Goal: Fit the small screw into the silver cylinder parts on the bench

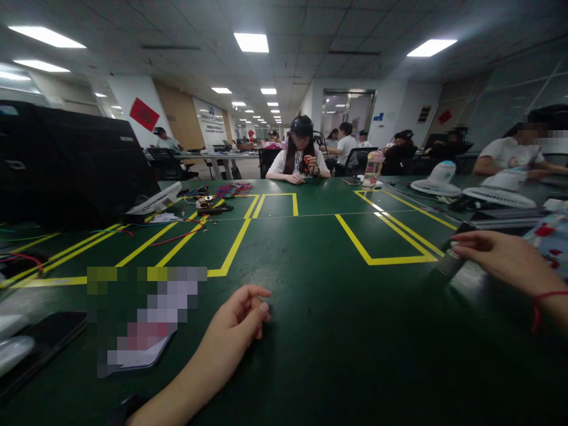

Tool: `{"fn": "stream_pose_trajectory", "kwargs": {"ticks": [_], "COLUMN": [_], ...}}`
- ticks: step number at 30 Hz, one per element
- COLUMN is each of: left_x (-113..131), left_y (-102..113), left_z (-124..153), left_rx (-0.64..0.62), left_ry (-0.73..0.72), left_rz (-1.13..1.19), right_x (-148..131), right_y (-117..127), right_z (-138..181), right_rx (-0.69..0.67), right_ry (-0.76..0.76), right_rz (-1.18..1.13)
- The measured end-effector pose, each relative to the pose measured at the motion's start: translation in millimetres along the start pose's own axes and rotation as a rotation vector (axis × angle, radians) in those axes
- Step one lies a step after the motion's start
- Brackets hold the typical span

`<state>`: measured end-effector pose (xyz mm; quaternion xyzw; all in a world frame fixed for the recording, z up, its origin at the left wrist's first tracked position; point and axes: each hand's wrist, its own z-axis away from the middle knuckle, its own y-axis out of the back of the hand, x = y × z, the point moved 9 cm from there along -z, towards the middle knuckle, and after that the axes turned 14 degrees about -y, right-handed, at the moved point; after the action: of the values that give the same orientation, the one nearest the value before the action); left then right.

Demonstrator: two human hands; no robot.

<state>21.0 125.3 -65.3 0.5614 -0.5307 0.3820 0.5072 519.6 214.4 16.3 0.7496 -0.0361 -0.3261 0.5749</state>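
The right hand (pixel 492 254) reaches over the right part of a dark green, smooth surface (pixel 319 367), its thumb and finger pinched together on the upper end of a small grey metallic-looking cylinder (pixel 449 266). The cylinder leans within this grip, just beside the near right corner of an outline of yellow tape (pixel 402 260); whether its lower end touches the surface cannot be told. A thin red string bracelet (pixel 536 307) circles the right wrist, and a pale blue cloth with red flowers (pixel 548 239) lies near it at the edge of view. The left hand (pixel 244 319) is well apart from the cylinder, low over the middle of the surface, fingers loosely curled; its grip stands slightly apart between thumb and forefinger. To its left lies a flat, pixelated object (pixel 153 343), and farther left a white rounded mouse (pixel 15 355) sits near a black flat slab (pixel 53 337). Across the surface sits a person in a white top (pixel 279 163), near a clear bottle with a pink lid (pixel 373 168).
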Motion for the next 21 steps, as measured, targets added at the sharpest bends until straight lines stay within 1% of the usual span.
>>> {"fn": "stream_pose_trajectory", "kwargs": {"ticks": [2,5,7,8,10,13,15,17,18,19,21], "left_x": [1,2,2,2,2,2,2,3,4,4,5], "left_y": [-1,-1,-2,-2,-2,-3,-3,-3,-3,-3,-3], "left_z": [0,-1,0,0,0,-1,-1,-1,-1,-1,-1], "left_rx": [-0.007,-0.011,-0.013,-0.015,-0.022,-0.026,-0.023,-0.02,-0.018,-0.019,-0.023], "left_ry": [-0.003,-0.005,0.004,0.008,0.011,0.017,0.024,0.021,0.016,0.01,0.002], "left_rz": [0.005,0.0,-0.013,-0.017,-0.02,-0.02,-0.027,-0.033,-0.033,-0.032,-0.031], "right_x": [5,12,13,12,12,18,20,8,-4,-20,-63], "right_y": [-4,-13,-17,-16,-14,-18,-21,-23,-25,-27,-37], "right_z": [-3,-5,-3,-2,-1,4,10,26,39,56,100], "right_rx": [-0.051,-0.187,-0.223,-0.203,-0.104,0.089,0.173,0.199,0.181,0.137,-0.005], "right_ry": [-0.055,-0.164,-0.184,-0.163,-0.087,-0.002,0.008,0.037,0.068,0.113,0.239], "right_rz": [-0.1,-0.338,-0.453,-0.472,-0.425,-0.172,-0.047,-0.043,-0.085,-0.14,-0.265]}}
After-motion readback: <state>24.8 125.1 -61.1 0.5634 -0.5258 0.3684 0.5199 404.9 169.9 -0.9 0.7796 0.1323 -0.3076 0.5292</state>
